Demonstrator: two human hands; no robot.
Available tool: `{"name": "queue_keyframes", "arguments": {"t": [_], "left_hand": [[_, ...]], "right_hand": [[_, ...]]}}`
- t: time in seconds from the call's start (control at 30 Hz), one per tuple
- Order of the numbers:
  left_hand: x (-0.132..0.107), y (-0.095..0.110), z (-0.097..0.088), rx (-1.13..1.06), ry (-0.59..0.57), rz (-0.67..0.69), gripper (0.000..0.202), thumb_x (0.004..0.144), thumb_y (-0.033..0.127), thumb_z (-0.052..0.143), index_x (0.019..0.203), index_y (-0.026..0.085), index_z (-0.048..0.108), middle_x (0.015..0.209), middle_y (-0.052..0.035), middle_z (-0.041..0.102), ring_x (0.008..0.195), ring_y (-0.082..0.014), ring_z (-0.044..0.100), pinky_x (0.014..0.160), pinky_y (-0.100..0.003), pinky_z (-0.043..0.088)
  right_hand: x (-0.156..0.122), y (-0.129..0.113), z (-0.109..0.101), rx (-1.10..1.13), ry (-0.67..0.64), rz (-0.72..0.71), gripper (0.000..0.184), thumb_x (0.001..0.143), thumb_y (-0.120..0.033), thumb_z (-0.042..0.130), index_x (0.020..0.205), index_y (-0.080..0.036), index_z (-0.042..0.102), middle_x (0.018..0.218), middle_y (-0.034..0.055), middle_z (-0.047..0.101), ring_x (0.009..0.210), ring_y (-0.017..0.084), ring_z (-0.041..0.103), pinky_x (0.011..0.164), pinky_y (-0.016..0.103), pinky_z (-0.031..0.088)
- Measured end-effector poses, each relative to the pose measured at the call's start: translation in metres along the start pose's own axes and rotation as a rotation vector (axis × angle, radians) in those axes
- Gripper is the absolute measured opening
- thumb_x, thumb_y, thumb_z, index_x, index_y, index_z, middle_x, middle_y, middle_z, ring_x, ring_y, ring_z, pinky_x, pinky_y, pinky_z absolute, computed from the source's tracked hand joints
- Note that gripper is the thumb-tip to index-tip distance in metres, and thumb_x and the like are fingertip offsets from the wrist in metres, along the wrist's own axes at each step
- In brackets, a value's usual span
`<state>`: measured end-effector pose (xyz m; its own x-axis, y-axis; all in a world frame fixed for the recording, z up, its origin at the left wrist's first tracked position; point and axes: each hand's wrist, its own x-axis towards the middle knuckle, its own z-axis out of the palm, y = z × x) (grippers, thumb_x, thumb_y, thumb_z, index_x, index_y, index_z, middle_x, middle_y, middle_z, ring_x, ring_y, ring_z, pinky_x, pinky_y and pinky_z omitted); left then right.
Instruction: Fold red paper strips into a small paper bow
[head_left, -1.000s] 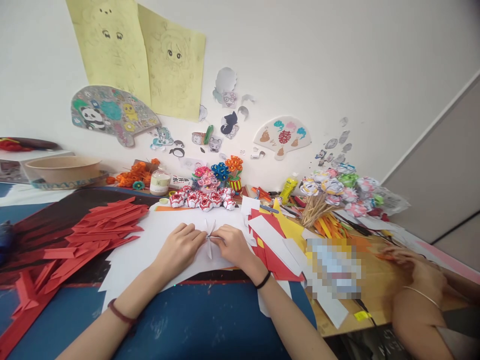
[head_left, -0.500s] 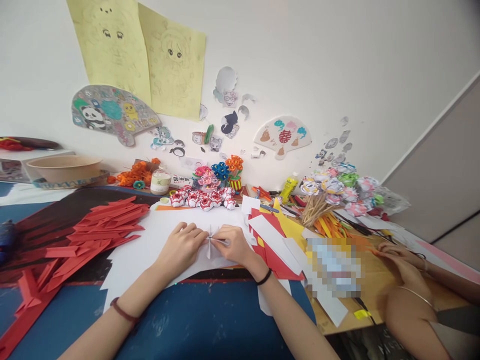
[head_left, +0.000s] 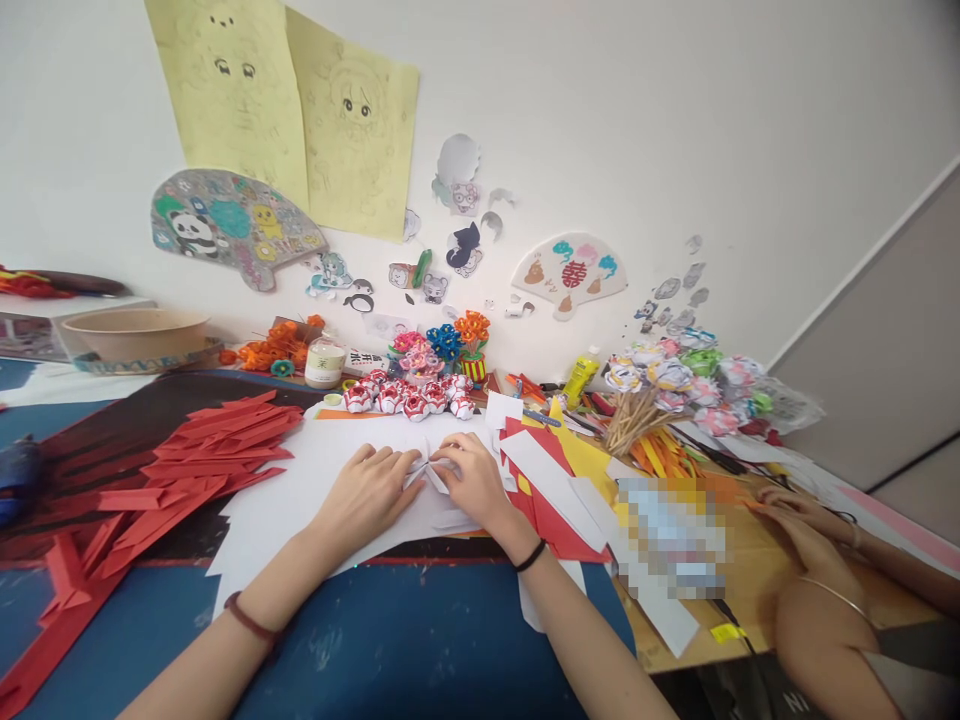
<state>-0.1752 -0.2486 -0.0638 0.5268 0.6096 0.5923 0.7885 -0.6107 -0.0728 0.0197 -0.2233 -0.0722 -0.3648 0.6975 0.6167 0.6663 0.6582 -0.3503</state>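
The folded white paper sat over loose white sheets, gripped by the nearly closed fingers of the left hand and right hand; uneven pulling between them could have skewed or torn its folds

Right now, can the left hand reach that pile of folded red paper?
Probably yes: only flat white sheets lie between the left hand and the folded red paper. It touches the small white folded piece, though, and would probably need to leave that.
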Motion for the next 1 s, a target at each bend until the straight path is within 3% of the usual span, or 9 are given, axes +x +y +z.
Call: {"name": "queue_keyframes", "arguments": {"t": [0.2, 0.4, 0.57, 0.7, 0.83, 1.0], "left_hand": [[0.000, 0.001, -0.006, -0.071, -0.085, 0.058, 0.041, 0.090, 0.047, 0.049, 0.119, 0.019, 0.051, 0.090, -0.0065, 0.066, 0.081, -0.0210, 0.060, 0.074, -0.032, 0.038], [0.001, -0.001, -0.006, -0.055, -0.095, 0.082, 0.025, 0.095, 0.027, 0.044, 0.118, 0.020, 0.052, 0.090, -0.0056, 0.064, 0.081, -0.0200, 0.058, 0.072, -0.032, 0.038], [0.000, -0.001, -0.004, -0.096, -0.025, -0.031, 0.024, 0.093, 0.017, 0.041, 0.115, 0.018, 0.050, 0.091, -0.0064, 0.064, 0.081, -0.0209, 0.057, 0.073, -0.034, 0.038], [0.001, 0.001, -0.007, -0.186, 0.043, -0.169, 0.021, 0.093, 0.029, 0.044, 0.110, 0.017, 0.049, 0.103, -0.0079, 0.064, 0.091, -0.0214, 0.058, 0.082, -0.037, 0.037], [0.002, 0.002, -0.008, -0.158, 0.036, -0.175, 0.026, 0.090, 0.041, 0.050, 0.105, 0.020, 0.053, 0.102, -0.0063, 0.065, 0.097, -0.0242, 0.056, 0.086, -0.040, 0.034], [0.001, 0.004, -0.006, -0.066, 0.026, -0.149, 0.018, 0.090, 0.024, 0.047, 0.106, 0.021, 0.055, 0.099, -0.0056, 0.066, 0.095, -0.0233, 0.055, 0.088, -0.041, 0.032]], "right_hand": [[0.000, 0.008, 0.002, 0.076, -0.001, 0.020, 0.009, 0.083, -0.013, 0.064, 0.083, -0.021, 0.068, 0.084, 0.0034, 0.064, 0.086, 0.020, 0.056, 0.077, 0.031, 0.044], [0.002, 0.005, -0.002, 0.183, 0.074, 0.000, 0.016, 0.086, -0.009, 0.058, 0.084, -0.021, 0.068, 0.089, 0.0037, 0.063, 0.089, 0.019, 0.056, 0.080, 0.031, 0.044], [0.002, 0.001, -0.004, 0.149, 0.103, -0.038, 0.015, 0.088, -0.013, 0.056, 0.088, -0.021, 0.068, 0.089, 0.0050, 0.062, 0.090, 0.020, 0.055, 0.081, 0.032, 0.044], [0.000, -0.001, -0.005, 0.064, 0.126, -0.070, 0.015, 0.091, -0.019, 0.053, 0.092, -0.020, 0.068, 0.089, 0.0067, 0.061, 0.090, 0.021, 0.055, 0.081, 0.034, 0.045], [-0.002, -0.003, -0.004, 0.070, 0.148, -0.149, 0.016, 0.092, -0.019, 0.051, 0.094, -0.020, 0.066, 0.088, 0.0071, 0.061, 0.087, 0.020, 0.056, 0.078, 0.034, 0.047], [-0.003, -0.004, -0.002, 0.098, 0.098, -0.219, 0.014, 0.092, -0.019, 0.050, 0.094, -0.019, 0.064, 0.089, 0.0072, 0.062, 0.086, 0.020, 0.057, 0.077, 0.034, 0.049]]}}
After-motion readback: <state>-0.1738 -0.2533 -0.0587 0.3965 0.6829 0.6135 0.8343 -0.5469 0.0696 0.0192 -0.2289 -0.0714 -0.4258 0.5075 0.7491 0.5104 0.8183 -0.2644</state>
